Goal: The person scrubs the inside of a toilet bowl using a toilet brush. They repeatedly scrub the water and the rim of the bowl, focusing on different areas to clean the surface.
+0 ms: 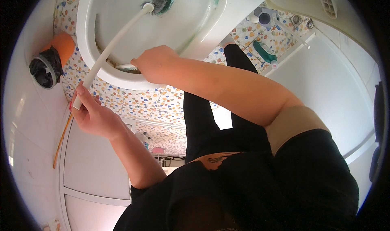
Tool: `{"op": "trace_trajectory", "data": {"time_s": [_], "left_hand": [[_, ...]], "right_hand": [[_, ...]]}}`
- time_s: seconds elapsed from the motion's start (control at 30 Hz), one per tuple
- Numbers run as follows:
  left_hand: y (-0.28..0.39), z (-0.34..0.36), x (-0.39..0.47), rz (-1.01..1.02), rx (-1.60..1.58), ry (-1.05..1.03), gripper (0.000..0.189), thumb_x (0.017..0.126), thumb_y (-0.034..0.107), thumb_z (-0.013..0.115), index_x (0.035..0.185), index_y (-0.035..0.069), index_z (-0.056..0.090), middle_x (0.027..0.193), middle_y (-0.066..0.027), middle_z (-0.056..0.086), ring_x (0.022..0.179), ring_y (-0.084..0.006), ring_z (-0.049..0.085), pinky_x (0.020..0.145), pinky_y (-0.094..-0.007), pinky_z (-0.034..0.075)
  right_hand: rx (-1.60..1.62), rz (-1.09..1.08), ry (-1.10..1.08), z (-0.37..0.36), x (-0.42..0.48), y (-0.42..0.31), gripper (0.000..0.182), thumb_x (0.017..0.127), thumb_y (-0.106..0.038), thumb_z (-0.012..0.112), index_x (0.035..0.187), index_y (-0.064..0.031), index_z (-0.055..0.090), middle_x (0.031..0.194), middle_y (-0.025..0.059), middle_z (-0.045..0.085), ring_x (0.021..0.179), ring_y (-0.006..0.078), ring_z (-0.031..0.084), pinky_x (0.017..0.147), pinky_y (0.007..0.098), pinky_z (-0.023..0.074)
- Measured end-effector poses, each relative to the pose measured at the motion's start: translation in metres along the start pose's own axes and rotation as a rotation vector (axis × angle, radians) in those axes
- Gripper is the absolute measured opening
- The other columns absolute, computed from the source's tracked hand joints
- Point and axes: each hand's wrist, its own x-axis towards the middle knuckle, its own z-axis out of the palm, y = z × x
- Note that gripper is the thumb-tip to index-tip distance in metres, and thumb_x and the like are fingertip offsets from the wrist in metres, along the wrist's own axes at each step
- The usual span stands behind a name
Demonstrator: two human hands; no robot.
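My left hand (91, 112) grips the lower end of a long white handle (114, 49), likely a toilet brush. The handle slants up across a white toilet bowl (86, 42). Its far end meets a dark, bristly-looking patch (160, 3) with green liquid around it at the bottom of the bowl. My right hand (160, 63) is closed at the near rim on a slim white tool (126, 67), perhaps a small brush; my fingers hide most of it. Brown grime (114, 63) marks the inner edge beside this tool, and green streaks (190, 43) run along the bowl's right side.
An orange bin (64, 48) with a black liner lies left of the toilet. A green bottle (264, 51) and a grey holder (266, 16) are on the pebble-patterned floor (143, 101) at right, near a floor drain (296, 20). White panels (97, 157) flank me; an orange stick (62, 142) leans left.
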Motion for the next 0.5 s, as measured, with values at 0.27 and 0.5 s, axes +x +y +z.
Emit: {"op": "trace_trajectory", "data": {"time_s": [0.27, 0.5], "left_hand": [[0.003, 0.004, 0.001, 0.021, 0.059, -0.051, 0.031, 0.094, 0.030, 0.064, 0.098, 0.000, 0.068, 0.079, -0.0002, 0.060, 0.067, -0.0053, 0.047, 0.058, -0.0218, 0.040], [0.007, 0.004, 0.007, 0.050, 0.088, -0.052, 0.032, 0.093, 0.030, 0.065, 0.097, -0.001, 0.067, 0.076, -0.0002, 0.059, 0.064, -0.0053, 0.047, 0.056, -0.0212, 0.039]], "right_hand": [[0.056, 0.036, 0.014, 0.008, 0.004, -0.004, 0.032, 0.088, -0.009, 0.049, 0.118, -0.0137, 0.059, 0.090, 0.0101, 0.068, 0.086, 0.0295, 0.067, 0.067, 0.0450, 0.0527], [0.132, 0.042, 0.053, 0.011, -0.007, 0.003, 0.033, 0.089, -0.008, 0.047, 0.120, -0.0130, 0.058, 0.085, 0.0101, 0.068, 0.084, 0.0290, 0.068, 0.068, 0.0439, 0.0521]]}}
